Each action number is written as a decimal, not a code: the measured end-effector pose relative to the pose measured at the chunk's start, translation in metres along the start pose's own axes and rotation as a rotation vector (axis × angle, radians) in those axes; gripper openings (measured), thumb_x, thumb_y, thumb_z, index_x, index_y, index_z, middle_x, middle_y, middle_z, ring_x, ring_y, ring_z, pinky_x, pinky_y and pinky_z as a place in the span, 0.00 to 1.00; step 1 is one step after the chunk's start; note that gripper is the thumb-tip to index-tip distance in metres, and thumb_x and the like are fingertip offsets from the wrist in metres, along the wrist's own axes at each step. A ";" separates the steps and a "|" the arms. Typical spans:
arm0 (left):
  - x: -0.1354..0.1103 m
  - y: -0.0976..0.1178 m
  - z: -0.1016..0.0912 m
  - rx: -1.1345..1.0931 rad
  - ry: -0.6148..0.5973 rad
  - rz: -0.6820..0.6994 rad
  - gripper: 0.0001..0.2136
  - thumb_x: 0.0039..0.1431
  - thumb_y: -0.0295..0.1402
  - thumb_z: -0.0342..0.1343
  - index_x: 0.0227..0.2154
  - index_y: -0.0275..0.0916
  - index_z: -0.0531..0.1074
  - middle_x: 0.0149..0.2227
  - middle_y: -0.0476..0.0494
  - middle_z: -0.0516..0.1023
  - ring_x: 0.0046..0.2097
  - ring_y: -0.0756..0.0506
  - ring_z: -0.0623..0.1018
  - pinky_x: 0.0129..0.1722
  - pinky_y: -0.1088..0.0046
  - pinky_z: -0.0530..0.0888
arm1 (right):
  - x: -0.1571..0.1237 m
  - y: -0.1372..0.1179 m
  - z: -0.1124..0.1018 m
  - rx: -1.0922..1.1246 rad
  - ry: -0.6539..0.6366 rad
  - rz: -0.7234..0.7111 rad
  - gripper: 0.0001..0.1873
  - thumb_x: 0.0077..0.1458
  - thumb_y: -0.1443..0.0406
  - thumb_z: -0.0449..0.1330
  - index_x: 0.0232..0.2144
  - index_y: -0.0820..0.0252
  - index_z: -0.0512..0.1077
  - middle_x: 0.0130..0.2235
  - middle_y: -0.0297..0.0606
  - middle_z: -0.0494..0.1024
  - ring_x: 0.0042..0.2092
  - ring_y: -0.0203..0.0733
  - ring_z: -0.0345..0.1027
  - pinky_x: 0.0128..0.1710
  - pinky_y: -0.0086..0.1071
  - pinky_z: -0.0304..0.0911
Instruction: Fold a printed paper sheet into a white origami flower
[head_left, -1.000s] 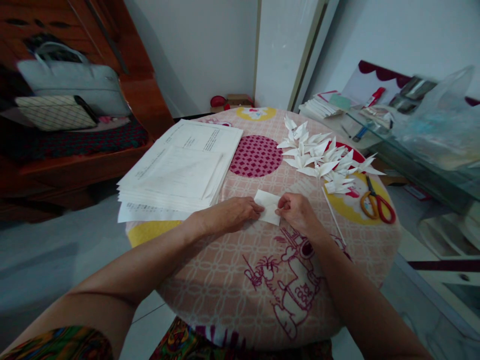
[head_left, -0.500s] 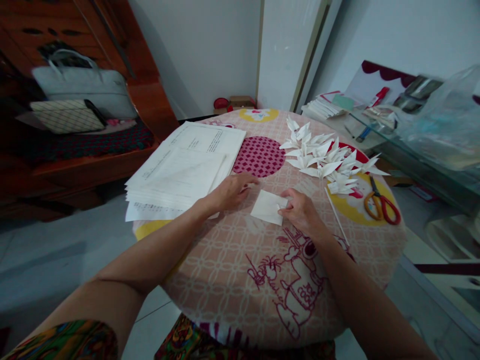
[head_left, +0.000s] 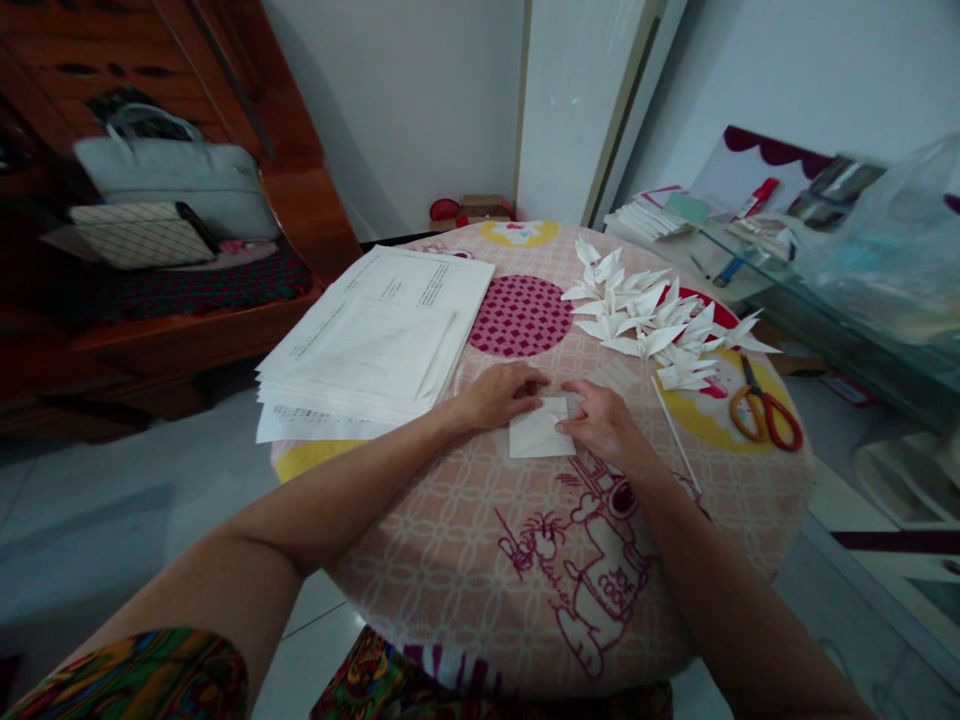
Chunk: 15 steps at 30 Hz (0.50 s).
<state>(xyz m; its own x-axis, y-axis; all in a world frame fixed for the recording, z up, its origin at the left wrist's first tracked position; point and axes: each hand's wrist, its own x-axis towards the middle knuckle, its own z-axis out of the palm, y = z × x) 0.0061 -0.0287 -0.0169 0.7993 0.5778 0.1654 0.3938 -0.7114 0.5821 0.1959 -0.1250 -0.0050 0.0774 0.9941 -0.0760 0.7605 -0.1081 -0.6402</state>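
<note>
A small folded square of white paper (head_left: 541, 438) lies almost flat on the patterned tablecloth between my hands. My right hand (head_left: 604, 422) pinches its right edge, thumb on top. At the paper's upper left corner, my left hand (head_left: 504, 394) has its fingers bent together, thumb and fingertips on the edge. Several folded white paper shapes with pointed tips (head_left: 645, 315) are clustered beyond my right hand. To the left rests a stack of printed sheets (head_left: 375, 340), with smaller blank pieces on top.
Scissors with orange and red handles (head_left: 766, 408) lie at the table's right side. A thin white stick (head_left: 679, 435) is beside my right forearm. A glass-topped stand (head_left: 840, 320) with a plastic bag (head_left: 892, 240) is at right; a wooden bench (head_left: 292, 220) holds bags at left.
My left hand has moved right to the paper's upper left corner. The paper has turned so its edges sit squarer to me, with my right hand still at its right edge.
</note>
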 end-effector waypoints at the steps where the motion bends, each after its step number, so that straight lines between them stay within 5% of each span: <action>1: 0.000 0.001 0.000 -0.010 -0.013 -0.019 0.13 0.57 0.30 0.59 0.45 0.36 0.75 0.37 0.44 0.79 0.34 0.49 0.74 0.38 0.73 0.69 | 0.000 0.000 0.000 0.002 -0.003 -0.001 0.35 0.44 0.70 0.68 0.57 0.69 0.70 0.25 0.31 0.73 0.28 0.39 0.65 0.31 0.32 0.58; 10: 0.001 0.007 -0.007 -0.150 -0.190 -0.153 0.11 0.53 0.39 0.61 0.26 0.35 0.73 0.22 0.52 0.71 0.27 0.52 0.68 0.28 0.75 0.59 | -0.001 0.006 0.002 -0.011 -0.017 -0.056 0.29 0.43 0.67 0.69 0.51 0.63 0.75 0.24 0.31 0.73 0.28 0.38 0.65 0.30 0.31 0.57; 15: -0.004 0.004 -0.004 -0.450 -0.089 -0.198 0.13 0.50 0.40 0.61 0.22 0.35 0.69 0.21 0.53 0.67 0.25 0.53 0.65 0.26 0.76 0.59 | -0.003 0.009 -0.001 0.004 0.028 -0.074 0.13 0.44 0.58 0.69 0.28 0.60 0.77 0.24 0.32 0.74 0.27 0.36 0.64 0.27 0.29 0.54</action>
<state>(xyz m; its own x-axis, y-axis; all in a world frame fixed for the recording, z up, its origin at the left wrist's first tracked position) 0.0027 -0.0322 -0.0125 0.7721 0.6342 -0.0404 0.3229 -0.3369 0.8844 0.2028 -0.1285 -0.0099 0.0392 0.9992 -0.0073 0.7625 -0.0346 -0.6460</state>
